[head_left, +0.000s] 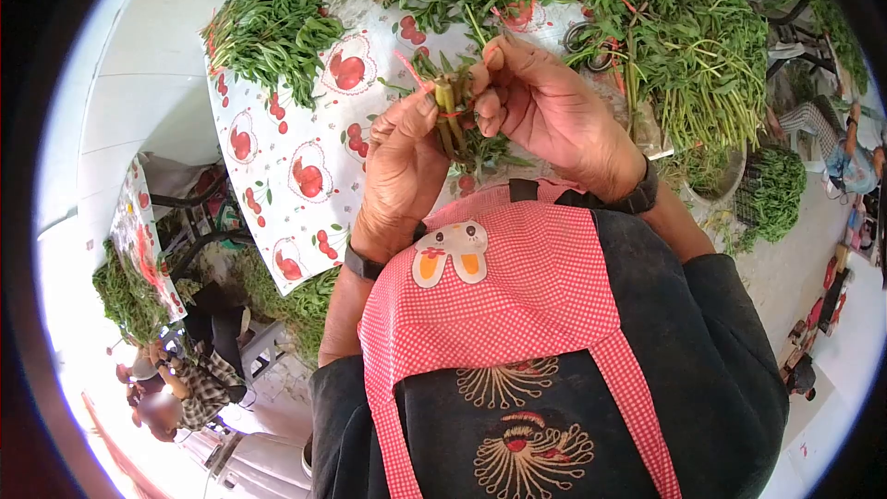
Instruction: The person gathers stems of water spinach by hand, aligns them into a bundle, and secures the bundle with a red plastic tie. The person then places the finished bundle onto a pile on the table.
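My left hand [402, 162] is closed around a short bundle of green stems [447, 111], held upright with a red tie [450, 115] round it. A loose red end sticks up beside the left thumb. To the right of the bundle is my right hand [564, 115], its thumb and forefinger pinched together and its other fingers curled close to the stems. What the pinch holds is too small to make out; a thin green stem shows just above it. The bundle's leaves hang partly hidden below and behind my hands.
The table has a cherry-print cloth [346, 111]. Leafy greens [277, 23] are heaped at its left, with more greens [693, 65] at the right. Scissors [589, 44] lie near them. A basket [771, 189] of greens stands right. Other people work lower left and far right.
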The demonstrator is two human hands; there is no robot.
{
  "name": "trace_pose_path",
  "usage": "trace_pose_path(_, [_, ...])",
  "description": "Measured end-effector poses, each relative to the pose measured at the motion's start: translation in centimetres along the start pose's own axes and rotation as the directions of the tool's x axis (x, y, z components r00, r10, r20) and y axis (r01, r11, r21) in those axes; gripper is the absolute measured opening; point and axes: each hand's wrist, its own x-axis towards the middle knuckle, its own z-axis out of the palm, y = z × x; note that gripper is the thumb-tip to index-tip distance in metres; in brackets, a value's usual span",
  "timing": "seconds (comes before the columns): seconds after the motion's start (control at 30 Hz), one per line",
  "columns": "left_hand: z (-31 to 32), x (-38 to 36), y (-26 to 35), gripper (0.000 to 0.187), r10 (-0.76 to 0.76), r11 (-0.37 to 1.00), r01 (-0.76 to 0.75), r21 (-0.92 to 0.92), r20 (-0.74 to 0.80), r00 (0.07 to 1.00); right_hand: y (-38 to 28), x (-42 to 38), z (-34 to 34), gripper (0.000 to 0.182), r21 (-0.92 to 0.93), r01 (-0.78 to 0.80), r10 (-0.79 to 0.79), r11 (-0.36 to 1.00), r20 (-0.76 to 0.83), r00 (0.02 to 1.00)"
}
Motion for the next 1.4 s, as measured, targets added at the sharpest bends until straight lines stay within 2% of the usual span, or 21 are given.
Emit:
trace_pose_path(0.07, [-1.3, 1.3, 0.0, 0.031, 0.006, 0.997, -0.014, 0.073, 0.114, 0.994, -0.6, 0.9, -0.6, 0.032, -0.004, -0.025, 0.025, 1.0, 0.167, 0.986])
trace_pose_path(0.1, [-0.4, 2.2, 1.5, 0.032, -0.045, 0.994, 0.039, 0.097, 0.063, 0.997, -1.6, 1.5, -0.2, 0.032, -0.093, 0.011, 0.008, 0.996, 0.197, 0.98])
trace_pose_path(0.13, [0.7, 3.4, 3.3, 0.028, -0.037, 0.99, 0.002, 0.144, 0.242, 0.969, -3.0, 1.9, 1.0, 0.032, -0.177, 0.044, -0.004, 0.983, 0.222, 0.975])
trace_pose_path(0.17, [2.1, 3.9, 4.6, 0.025, 0.043, 0.979, -0.088, 0.181, 0.24, 0.97, -4.3, 2.5, 2.1, 0.03, -0.272, 0.148, -0.059, 0.951, 0.31, 0.949])
trace_pose_path(0.2, [3.0, 4.6, 5.5, 0.022, 0.13, 0.958, -0.186, 0.219, 0.249, 0.96, -5.2, 2.7, 3.6, 0.027, -0.237, 0.226, -0.128, 0.945, 0.368, 0.921])
trace_pose_path(0.3, [2.7, 6.1, 7.2, 0.024, 0.265, 0.89, -0.379, 0.254, 0.387, 0.883, -6.5, 2.1, 5.5, 0.022, -0.213, 0.162, -0.082, 0.964, 0.34, 0.937])
trace_pose_path(0.33, [2.7, 6.0, 6.9, 0.024, 0.269, 0.89, -0.382, 0.25, 0.389, 0.881, -6.2, 1.8, 5.3, 0.024, -0.315, 0.23, -0.125, 0.921, 0.319, 0.939])
trace_pose_path(0.4, [1.9, 5.4, 5.3, 0.019, 0.23, 0.771, -0.412, 0.485, 0.392, 0.891, -5.3, 1.5, 3.8, 0.026, -0.414, 0.285, -0.165, 0.865, 0.301, 0.939])
trace_pose_path(0.43, [0.1, 5.2, 3.8, 0.022, 0.215, 0.786, -0.405, 0.467, 0.408, 0.887, -4.4, 1.4, 2.1, 0.026, -0.465, 0.165, -0.107, 0.87, 0.149, 0.983])
trace_pose_path(0.47, [-1.5, 4.3, 2.6, 0.02, 0.118, 0.777, -0.267, 0.57, 0.285, 0.951, -3.2, 1.3, 0.3, 0.028, -0.495, 0.038, -0.05, 0.868, -0.011, 0.999])
trace_pose_path(0.5, [-2.8, 3.5, 1.2, 0.018, 0.063, 0.765, -0.175, 0.62, 0.198, 0.978, -1.8, 1.4, -1.9, 0.026, -0.524, -0.042, 0.011, 0.85, -0.063, 0.998])
trace_pose_path(0.53, [-4.0, 2.9, 0.3, 0.017, 0.035, 0.636, -0.155, 0.756, 0.172, 0.985, -0.6, 1.5, -3.7, 0.025, -0.55, -0.121, 0.069, 0.826, -0.115, 0.991])
trace_pose_path(0.57, [-5.4, 2.0, -0.9, 0.017, 0.02, 0.607, -0.154, 0.78, 0.179, 0.984, 0.3, 1.2, -4.7, 0.025, -0.548, -0.123, 0.069, 0.828, -0.118, 0.991])
trace_pose_path(0.63, [-5.9, 0.7, -1.7, 0.018, -0.001, 0.582, -0.141, 0.801, 0.174, 0.985, 1.8, 0.1, -5.4, 0.022, -0.477, -0.301, 0.233, 0.826, -0.198, 0.952])
trace_pose_path(0.73, [-6.0, -0.7, -2.6, 0.016, -0.05, 0.688, 0.016, 0.726, 0.026, 0.998, 2.2, 0.1, -5.7, 0.021, -0.589, -0.275, 0.227, 0.76, -0.156, 0.961])
trace_pose_path(0.83, [-5.9, -1.1, -2.8, 0.014, 0.018, 0.6, -0.046, 0.798, 0.045, 0.999, 2.6, 0.2, -5.6, 0.021, -0.653, -0.268, 0.242, 0.708, -0.133, 0.961])
trace_pose_path(0.9, [-6.1, -1.5, -2.6, 0.018, 0.041, 0.371, -0.15, 0.917, 0.145, 0.989, 2.7, -0.2, -5.4, 0.021, -0.662, -0.276, 0.247, 0.696, -0.141, 0.959])
trace_pose_path(1.1, [-5.4, -1.9, -2.6, 0.018, 0.076, 0.285, -0.187, 0.94, 0.172, 0.982, 2.7, -0.9, -4.5, 0.02, -0.65, -0.308, 0.223, 0.695, -0.212, 0.951])
trace_pose_path(1.2, [-5.3, -2.1, -2.9, 0.018, 0.115, 0.405, -0.175, 0.897, 0.14, 0.984, 2.9, -1.1, -5.0, 0.02, -0.574, -0.329, 0.219, 0.75, -0.254, 0.942])
trace_pose_path(1.27, [-5.3, -2.1, -2.8, 0.018, 0.107, 0.412, -0.153, 0.899, 0.118, 0.987, 2.9, -0.8, -4.9, 0.02, -0.529, -0.33, 0.216, 0.781, -0.267, 0.939])
trace_pose_path(1.4, [-5.3, -2.1, -2.5, 0.017, 0.061, 0.37, -0.116, 0.922, 0.1, 0.993, 2.9, -0.3, -4.1, 0.019, -0.634, -0.337, 0.232, 0.696, -0.245, 0.941])
